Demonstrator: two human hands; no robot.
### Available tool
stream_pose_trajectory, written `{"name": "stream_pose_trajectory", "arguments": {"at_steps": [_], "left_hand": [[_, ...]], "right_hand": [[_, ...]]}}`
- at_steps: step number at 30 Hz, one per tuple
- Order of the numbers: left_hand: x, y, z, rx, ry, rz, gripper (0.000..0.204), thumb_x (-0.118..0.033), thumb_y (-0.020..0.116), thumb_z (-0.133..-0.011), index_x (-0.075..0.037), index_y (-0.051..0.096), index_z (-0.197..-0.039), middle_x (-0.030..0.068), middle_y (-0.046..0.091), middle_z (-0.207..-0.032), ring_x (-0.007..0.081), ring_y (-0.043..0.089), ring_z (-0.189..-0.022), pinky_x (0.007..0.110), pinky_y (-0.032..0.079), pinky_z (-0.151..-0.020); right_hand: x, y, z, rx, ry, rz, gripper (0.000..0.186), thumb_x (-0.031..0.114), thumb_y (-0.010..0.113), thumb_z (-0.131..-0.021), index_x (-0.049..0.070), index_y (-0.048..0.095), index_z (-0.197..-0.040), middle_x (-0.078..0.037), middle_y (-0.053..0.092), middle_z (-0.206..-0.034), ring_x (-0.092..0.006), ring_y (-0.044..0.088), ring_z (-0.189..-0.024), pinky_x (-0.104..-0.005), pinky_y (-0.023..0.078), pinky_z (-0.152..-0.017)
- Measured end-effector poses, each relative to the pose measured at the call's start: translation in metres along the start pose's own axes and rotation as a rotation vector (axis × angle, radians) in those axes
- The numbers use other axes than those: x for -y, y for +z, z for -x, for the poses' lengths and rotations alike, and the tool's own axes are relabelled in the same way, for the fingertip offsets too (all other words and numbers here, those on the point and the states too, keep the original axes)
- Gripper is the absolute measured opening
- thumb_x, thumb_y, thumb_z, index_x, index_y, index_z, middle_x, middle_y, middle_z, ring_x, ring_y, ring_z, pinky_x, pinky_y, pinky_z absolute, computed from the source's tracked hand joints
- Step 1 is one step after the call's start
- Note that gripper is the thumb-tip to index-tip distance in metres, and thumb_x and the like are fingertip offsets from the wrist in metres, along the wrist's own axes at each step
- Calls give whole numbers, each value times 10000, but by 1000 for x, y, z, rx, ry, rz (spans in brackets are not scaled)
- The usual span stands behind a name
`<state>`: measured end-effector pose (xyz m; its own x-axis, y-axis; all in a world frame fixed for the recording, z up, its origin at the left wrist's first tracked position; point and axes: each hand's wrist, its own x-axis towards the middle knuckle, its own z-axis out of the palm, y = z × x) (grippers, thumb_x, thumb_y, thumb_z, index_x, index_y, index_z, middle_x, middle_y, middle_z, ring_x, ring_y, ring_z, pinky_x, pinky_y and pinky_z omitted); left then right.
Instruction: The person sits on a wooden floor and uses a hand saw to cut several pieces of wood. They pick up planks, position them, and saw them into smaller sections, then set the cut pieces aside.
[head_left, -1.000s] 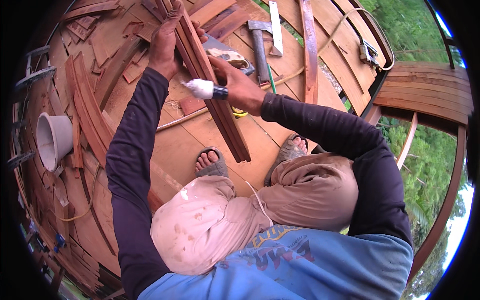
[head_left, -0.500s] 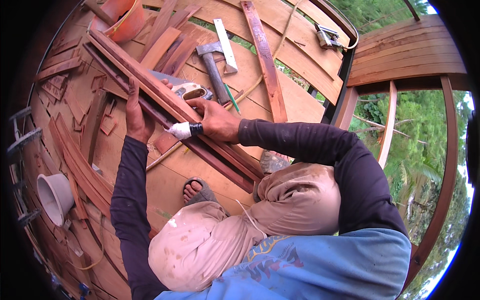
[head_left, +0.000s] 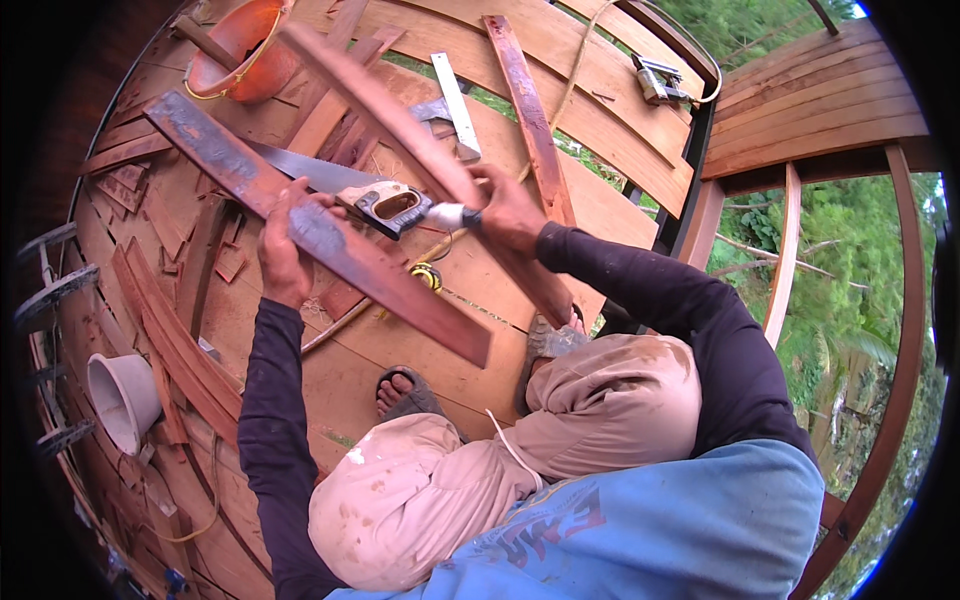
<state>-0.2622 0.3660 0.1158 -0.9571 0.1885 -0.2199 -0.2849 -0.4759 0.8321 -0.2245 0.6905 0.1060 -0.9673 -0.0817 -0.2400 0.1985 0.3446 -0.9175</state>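
My left hand [head_left: 286, 245] is closed around the edge of a reddish-brown board [head_left: 340, 255] with grey stains on its face, held tilted in front of me. In my right hand [head_left: 512, 212] is a second narrow board [head_left: 400, 140], blurred at its far end, apart from the first. A white wrapping with a black band [head_left: 455, 215] covers a digit of my right hand. Between the two boards lies a handsaw [head_left: 390, 205], its blade partly behind the left board. Below its handle, a yellow tape measure [head_left: 426, 276] sits on the planks.
A metal square [head_left: 455, 105] lies beyond the right board. An orange bucket [head_left: 262, 85] stands at the far left, a grey bucket [head_left: 120, 400] at the near left. Wood strips [head_left: 180, 340] and offcuts litter the plank floor. A nail gun [head_left: 660, 80] rests at the far right.
The boards, held together before, are now apart: one in my left hand with its face turned up, the other moved right and up in my right hand. The tape measure has come into view.
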Motion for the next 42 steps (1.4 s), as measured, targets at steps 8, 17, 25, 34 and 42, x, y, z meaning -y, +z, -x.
{"name": "stream_pose_trajectory", "arguments": {"at_steps": [8, 17, 25, 34, 42], "left_hand": [[-35, -53, 35, -159, 92, -69, 654, -581, 415, -1047, -17, 507, -1365, 55, 616, -864, 168, 616, -727, 319, 526, -668], [-24, -71, 56, -271, 2, -188, 707, -582, 470, -1024, 20, 488, -1394, 55, 609, -876, 159, 610, -710, 290, 517, -630], [-4, -97, 58, -365, -70, -37, 736, -611, 499, -993, 10, 516, -1388, 79, 667, -869, 180, 632, -645, 309, 531, -573], [-7, -105, 47, -181, -66, 156, 778, -592, 460, -965, 27, 471, -1435, 151, 660, -1023, 256, 663, -815, 420, 552, -732], [-6, -117, 52, -441, 12, -59, 633, -528, 529, -983, -7, 555, -1341, 115, 653, -951, 197, 660, -751, 351, 551, -652]], "right_hand": [[-60, -86, -59, -507, 144, 392, 1050, 677, 833, -679, -80, 539, -1344, -299, 664, -1215, -358, 670, -1134, -415, 517, -979], [-106, -153, -83, -579, 365, 546, 857, 594, 835, -709, -60, 589, -1204, -308, 689, -1121, -416, 685, -1082, -458, 531, -909], [-127, -159, -90, -506, 258, 801, 677, 384, 774, -820, -55, 508, -1261, -326, 672, -1115, -436, 681, -1055, -488, 536, -874], [-153, -160, -106, -425, 73, 940, 667, 421, 690, -900, -67, 550, -1334, -335, 589, -1284, -464, 583, -1205, -485, 479, -1025], [-144, -131, -130, -321, -253, 893, 466, 116, 667, -868, 5, 594, -1314, -223, 595, -1301, -361, 615, -1137, -419, 496, -998]]}}
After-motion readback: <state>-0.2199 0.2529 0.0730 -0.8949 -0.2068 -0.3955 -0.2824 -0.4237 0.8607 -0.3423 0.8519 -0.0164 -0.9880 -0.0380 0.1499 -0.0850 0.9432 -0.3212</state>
